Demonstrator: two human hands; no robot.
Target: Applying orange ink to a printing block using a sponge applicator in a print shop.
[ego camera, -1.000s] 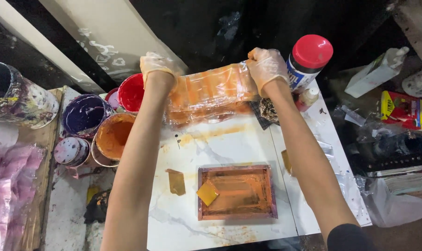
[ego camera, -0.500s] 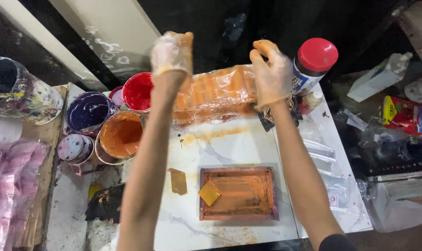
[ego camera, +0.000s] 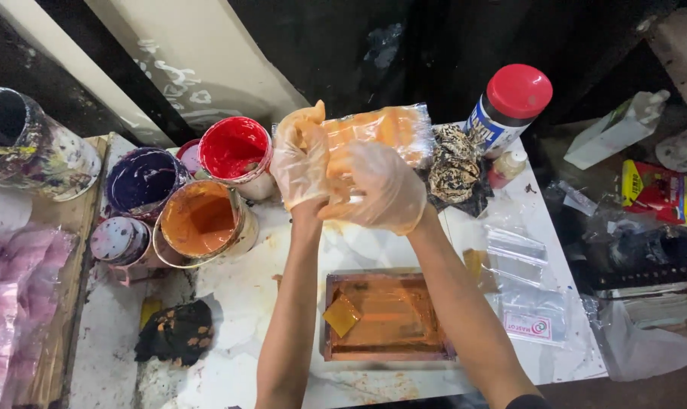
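Observation:
Both my hands wear thin clear plastic gloves smeared with orange. My left hand and my right hand meet over the far middle of the white table. My right hand's fingers pinch the glove at my left hand's wrist side. Just behind them lies an orange-stained clear plastic sheet. Below my forearms sits a small wooden-framed screen coated in orange ink, with a yellow scraper card on it.
Open tubs of orange, red and dark purple ink stand left. A red-capped can and stained rag are at the right, clear bags beside the screen, a black rag front left.
My hands, earlier spread apart at the two ends of the plastic sheet, have left it and come together in the middle, right hand now on the left glove.

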